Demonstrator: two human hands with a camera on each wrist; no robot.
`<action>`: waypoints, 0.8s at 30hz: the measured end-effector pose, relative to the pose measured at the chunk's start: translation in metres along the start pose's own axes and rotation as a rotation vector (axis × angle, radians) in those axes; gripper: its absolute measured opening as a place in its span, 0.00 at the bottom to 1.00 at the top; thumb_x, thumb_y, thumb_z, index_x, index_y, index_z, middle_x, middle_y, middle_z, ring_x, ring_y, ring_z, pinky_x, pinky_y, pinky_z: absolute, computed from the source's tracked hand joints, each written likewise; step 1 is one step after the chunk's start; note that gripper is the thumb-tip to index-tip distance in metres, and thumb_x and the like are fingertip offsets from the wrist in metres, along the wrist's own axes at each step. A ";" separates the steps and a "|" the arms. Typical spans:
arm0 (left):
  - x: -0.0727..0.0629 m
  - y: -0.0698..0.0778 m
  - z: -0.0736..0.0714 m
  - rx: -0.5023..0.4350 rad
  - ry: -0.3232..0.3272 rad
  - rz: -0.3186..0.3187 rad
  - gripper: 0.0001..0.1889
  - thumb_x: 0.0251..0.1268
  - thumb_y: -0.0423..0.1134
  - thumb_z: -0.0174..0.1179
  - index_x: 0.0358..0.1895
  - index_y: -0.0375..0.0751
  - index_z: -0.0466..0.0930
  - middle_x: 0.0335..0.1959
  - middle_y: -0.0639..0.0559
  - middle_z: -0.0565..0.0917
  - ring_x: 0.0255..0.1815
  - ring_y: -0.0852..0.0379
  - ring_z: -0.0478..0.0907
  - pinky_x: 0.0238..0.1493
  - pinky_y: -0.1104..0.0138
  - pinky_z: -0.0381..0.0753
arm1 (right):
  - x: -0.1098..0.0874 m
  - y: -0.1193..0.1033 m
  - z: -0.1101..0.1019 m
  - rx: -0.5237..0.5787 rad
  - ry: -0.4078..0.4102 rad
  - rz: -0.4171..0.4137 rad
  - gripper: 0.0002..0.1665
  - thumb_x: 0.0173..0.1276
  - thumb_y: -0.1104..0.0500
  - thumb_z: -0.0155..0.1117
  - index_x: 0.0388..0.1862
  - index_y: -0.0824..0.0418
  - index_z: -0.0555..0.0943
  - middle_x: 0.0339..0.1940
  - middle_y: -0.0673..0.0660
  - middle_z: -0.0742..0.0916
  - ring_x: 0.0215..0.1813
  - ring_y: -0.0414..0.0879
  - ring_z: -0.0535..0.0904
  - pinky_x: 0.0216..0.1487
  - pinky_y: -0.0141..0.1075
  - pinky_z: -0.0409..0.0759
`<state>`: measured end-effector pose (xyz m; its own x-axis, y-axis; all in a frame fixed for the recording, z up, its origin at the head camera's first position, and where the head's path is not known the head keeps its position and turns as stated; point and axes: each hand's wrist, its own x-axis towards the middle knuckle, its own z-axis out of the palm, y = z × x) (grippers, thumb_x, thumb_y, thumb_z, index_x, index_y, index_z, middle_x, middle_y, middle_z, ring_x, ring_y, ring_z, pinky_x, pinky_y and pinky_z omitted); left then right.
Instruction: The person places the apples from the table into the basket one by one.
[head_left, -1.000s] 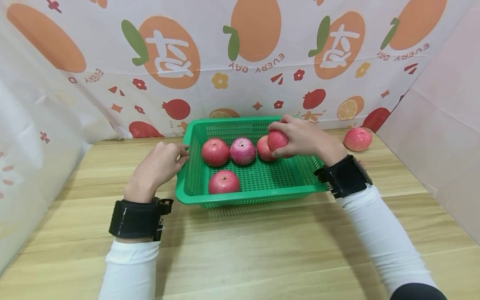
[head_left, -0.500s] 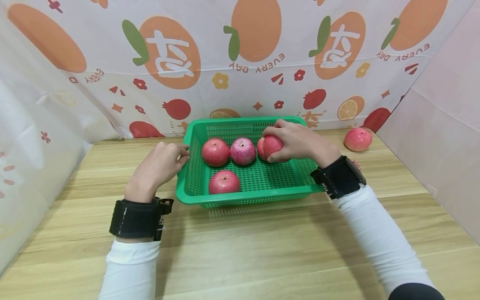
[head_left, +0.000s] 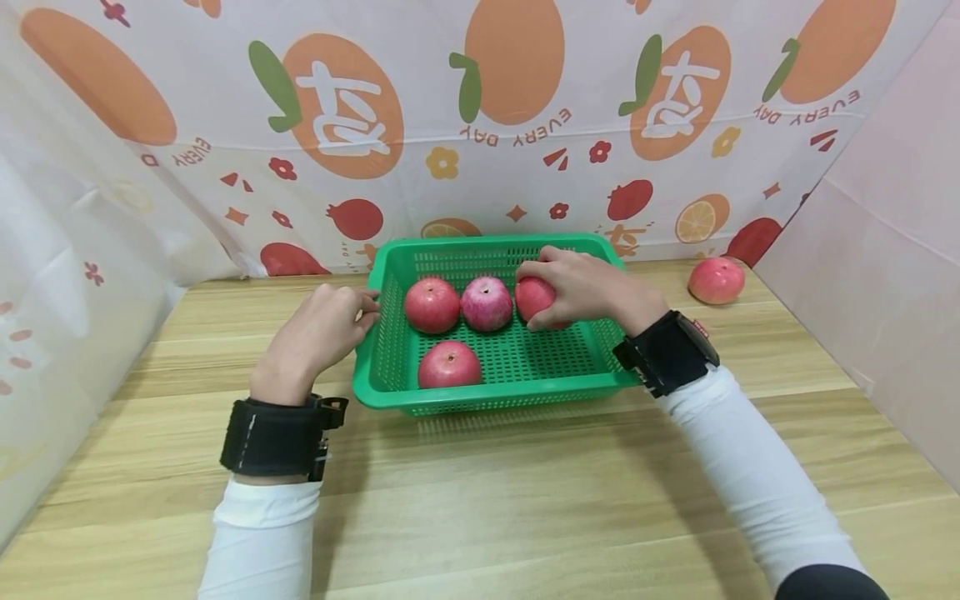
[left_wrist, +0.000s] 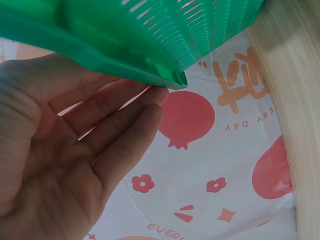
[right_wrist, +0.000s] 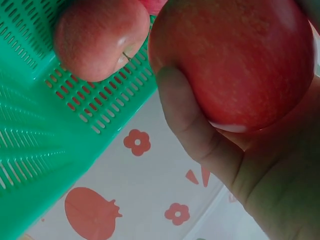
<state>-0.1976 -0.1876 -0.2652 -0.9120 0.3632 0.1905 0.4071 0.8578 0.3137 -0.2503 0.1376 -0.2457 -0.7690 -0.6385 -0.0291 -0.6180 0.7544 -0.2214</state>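
A green plastic basket [head_left: 491, 395] holds several red apples. My left hand [head_left: 318, 337] grips its left rim; in the left wrist view the fingers [left_wrist: 127, 120] of that hand reach under the rim's edge [left_wrist: 150, 77]. Over the basket's right part, my right hand [head_left: 581, 287] holds a red apple [head_left: 534, 298] with fingers and thumb around it. That held apple [right_wrist: 230, 60] fills much of the right wrist view, near another apple [right_wrist: 100, 40] with a stem. Left of it in the head view lie a purplish-pink apple [head_left: 487, 304], a red apple [head_left: 432, 305] and a front apple [head_left: 450, 365].
Another apple [head_left: 717, 280] sits on the wooden table [head_left: 480, 508], at the back right outside the basket. A white fruit-print curtain [head_left: 420, 100] stands directly behind, with a pale sheet [head_left: 877, 275] along the right side.
My right hand has moved left and lower with its apple, which now covers the apple seen behind it before. The left hand stays at the basket's rim.
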 end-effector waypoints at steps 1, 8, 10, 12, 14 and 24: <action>0.000 0.000 0.000 0.000 0.000 0.000 0.10 0.68 0.23 0.59 0.47 0.17 0.84 0.53 0.26 0.82 0.53 0.31 0.81 0.46 0.48 0.83 | 0.001 -0.001 0.000 -0.005 0.000 -0.004 0.37 0.59 0.44 0.77 0.65 0.54 0.78 0.55 0.61 0.77 0.53 0.59 0.75 0.48 0.50 0.80; 0.000 -0.001 0.001 0.000 0.011 0.008 0.10 0.68 0.23 0.59 0.46 0.17 0.84 0.52 0.26 0.82 0.53 0.31 0.82 0.45 0.49 0.84 | 0.005 -0.006 0.003 -0.015 -0.008 -0.034 0.38 0.59 0.45 0.77 0.66 0.56 0.77 0.56 0.62 0.77 0.53 0.58 0.76 0.50 0.50 0.80; 0.000 -0.001 0.001 -0.001 0.010 0.008 0.10 0.68 0.23 0.59 0.46 0.17 0.84 0.52 0.26 0.82 0.53 0.31 0.81 0.45 0.49 0.84 | 0.006 -0.007 0.004 -0.009 -0.014 -0.042 0.39 0.60 0.45 0.77 0.67 0.57 0.77 0.56 0.62 0.77 0.53 0.58 0.76 0.51 0.50 0.80; 0.000 -0.001 0.001 -0.002 0.007 0.006 0.10 0.68 0.23 0.59 0.46 0.18 0.84 0.53 0.27 0.82 0.54 0.31 0.81 0.45 0.49 0.83 | 0.007 -0.008 0.005 -0.004 -0.019 -0.044 0.39 0.60 0.45 0.77 0.67 0.58 0.77 0.56 0.62 0.77 0.53 0.58 0.76 0.51 0.49 0.80; 0.000 -0.001 0.001 -0.001 0.004 0.006 0.10 0.68 0.23 0.59 0.46 0.18 0.84 0.53 0.27 0.82 0.54 0.31 0.81 0.45 0.49 0.83 | 0.009 -0.009 0.005 -0.005 -0.026 -0.042 0.39 0.60 0.45 0.77 0.68 0.57 0.77 0.56 0.62 0.77 0.53 0.57 0.76 0.51 0.49 0.80; 0.000 0.000 0.000 -0.004 -0.004 -0.001 0.10 0.68 0.23 0.59 0.46 0.18 0.84 0.53 0.26 0.82 0.54 0.31 0.81 0.48 0.47 0.83 | 0.016 -0.013 0.005 -0.053 -0.073 -0.036 0.42 0.59 0.43 0.78 0.70 0.56 0.75 0.55 0.62 0.76 0.53 0.57 0.76 0.51 0.48 0.79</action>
<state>-0.1978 -0.1876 -0.2655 -0.9127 0.3637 0.1865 0.4063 0.8567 0.3177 -0.2535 0.1165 -0.2483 -0.7335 -0.6732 -0.0935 -0.6541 0.7365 -0.1722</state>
